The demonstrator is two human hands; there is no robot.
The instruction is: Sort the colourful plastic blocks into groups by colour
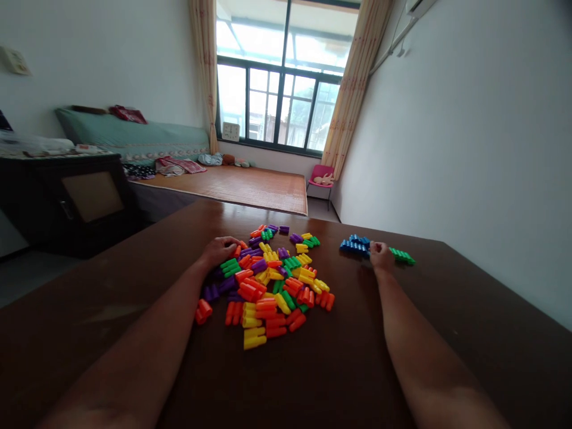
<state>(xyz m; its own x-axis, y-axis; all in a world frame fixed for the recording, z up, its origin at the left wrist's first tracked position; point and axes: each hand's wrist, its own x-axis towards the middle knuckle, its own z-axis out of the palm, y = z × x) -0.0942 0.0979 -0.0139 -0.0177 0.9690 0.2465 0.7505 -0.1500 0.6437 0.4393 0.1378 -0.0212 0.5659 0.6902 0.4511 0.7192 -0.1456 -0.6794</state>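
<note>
A loose pile of plastic building blocks (270,274) in orange, yellow, green and purple lies on the dark brown table (313,381). At the pile's left edge is my left hand (218,250), its fingers curled down beside an orange block (237,251). Whether it grips a block is hidden. Farther right, my right hand (381,256) is closed, fingertips together at the table, between a group of blue blocks (356,245) and a row of green blocks (402,256). What it pinches, if anything, cannot be made out.
Beyond the table stands a low bed with a woven mat (259,185). A dark cabinet (40,190) is at the left, and a pink chair (320,176) stands near the window (279,107). A white wall (482,155) runs along the right.
</note>
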